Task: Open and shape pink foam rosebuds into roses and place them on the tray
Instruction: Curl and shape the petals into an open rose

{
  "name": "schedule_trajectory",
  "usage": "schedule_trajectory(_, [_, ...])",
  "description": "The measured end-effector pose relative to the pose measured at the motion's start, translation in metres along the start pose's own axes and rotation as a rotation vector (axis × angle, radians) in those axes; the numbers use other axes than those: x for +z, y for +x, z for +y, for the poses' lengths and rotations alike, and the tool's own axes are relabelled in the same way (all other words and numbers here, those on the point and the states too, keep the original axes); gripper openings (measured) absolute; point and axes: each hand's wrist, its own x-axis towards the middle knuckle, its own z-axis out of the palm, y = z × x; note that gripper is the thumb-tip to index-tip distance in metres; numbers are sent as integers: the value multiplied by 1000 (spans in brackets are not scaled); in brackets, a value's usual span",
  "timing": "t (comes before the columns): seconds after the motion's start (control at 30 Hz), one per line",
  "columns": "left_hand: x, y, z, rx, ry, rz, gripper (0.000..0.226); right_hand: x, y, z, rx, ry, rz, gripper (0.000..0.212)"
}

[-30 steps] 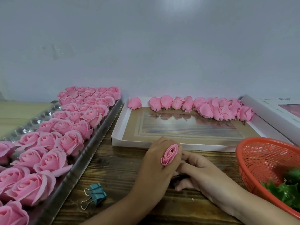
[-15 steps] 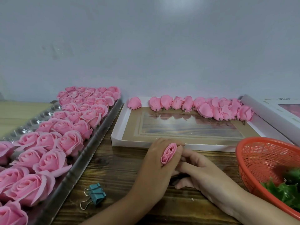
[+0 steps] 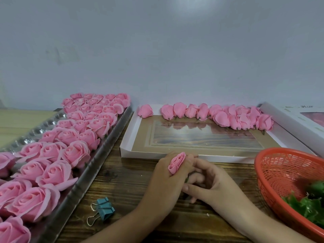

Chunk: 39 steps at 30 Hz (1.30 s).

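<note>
bud point(image 3: 177, 163) in left hand point(image 3: 164, 186), fingers curled round it, tip toward 1 o'clock | right hand point(image 3: 215, 186) at its 3 o'clock, touching left hand, fingers curled in by bud's base, grip cannot tell | tray point(image 3: 77, 195) of roses point(image 3: 52, 172) at 9 | box point(image 3: 201, 137) at 12, buds point(image 3: 228, 116) along its far edge | basket point(image 3: 273, 172) at 3 | clip point(image 3: 104, 208) at 7

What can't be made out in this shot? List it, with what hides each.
Head view only.
Base of the rosebud: covered by fingers of the left hand.
What the right hand pinches, if anything: its fingertips sit behind the left hand.
Tray: near end cut off by the bottom-left frame edge.
Basket: right side cut off by the frame; leaves inside blurred.
</note>
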Motion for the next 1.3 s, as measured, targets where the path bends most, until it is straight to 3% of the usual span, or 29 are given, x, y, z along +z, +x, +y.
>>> schedule_trajectory(0.13, [-1, -1, -1, -8, -14, -20, 35, 1, -1, -2, -94, -132, 30, 21])
schedule_trajectory(0.43, [1, 0, -4, -58, -137, -59, 44, -3, -1, 0, -173, -300, 38, 26])
schedule_trajectory(0.63, [1, 2, -7, -39, -194, -44, 38, -2, -1, 0, -177, -284, 34, 26])
schedule_trajectory(0.73, [-1, 2, -8, -35, -247, -47, 47, -1, -1, 1, -181, -245, 60, 26])
schedule_trajectory(1.0, [0, 1, -5, -60, -209, -47, 38, -3, 2, 5, -151, -58, 118, 34])
schedule_trajectory(1.1, [2, 1, -8, -65, -87, -61, 32, -4, 1, 5, -192, -128, 119, 30])
schedule_trajectory(1.3, [1, 2, -11, -70, 8, -37, 20, -6, 0, 2, -215, -408, 176, 43])
